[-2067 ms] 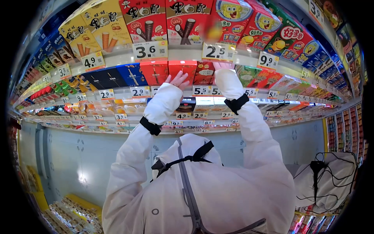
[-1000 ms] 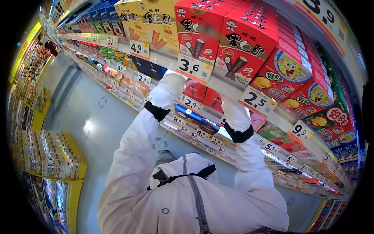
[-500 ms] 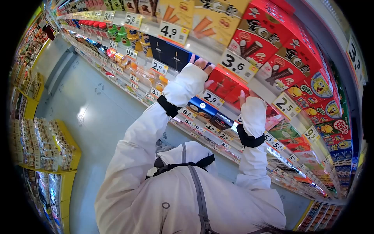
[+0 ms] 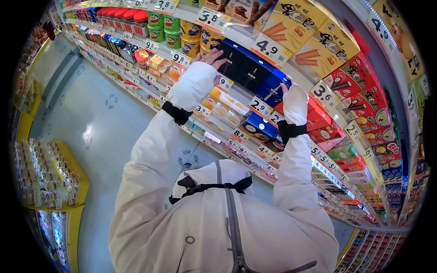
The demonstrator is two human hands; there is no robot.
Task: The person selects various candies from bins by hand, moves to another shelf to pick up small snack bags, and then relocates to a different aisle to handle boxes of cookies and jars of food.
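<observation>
I face a shop shelf with both arms in white sleeves raised. My left hand (image 4: pixel 210 58) lies with fingers spread against the left end of a row of dark blue boxes (image 4: pixel 246 66) above the 2.9 price tag (image 4: pixel 260 106). My right hand (image 4: pixel 285 87) is mostly hidden by its sleeve; only its fingertips show, touching the brighter blue box (image 4: pixel 269 90) at the row's right end. Nothing is visibly lifted off the shelf.
Yellow wafer-roll boxes (image 4: pixel 300 34) stand on the shelf above, red ones (image 4: pixel 359 95) to the right. Green and yellow cups (image 4: pixel 175 32) sit to the left. A yellow floor rack (image 4: pixel 54 177) with packets stands across the grey aisle floor (image 4: pixel 91 118).
Both hands have moved left along the shelf, from the red boxes under the 3.6 tag to the dark blue boxes. The view has swung left with them.
</observation>
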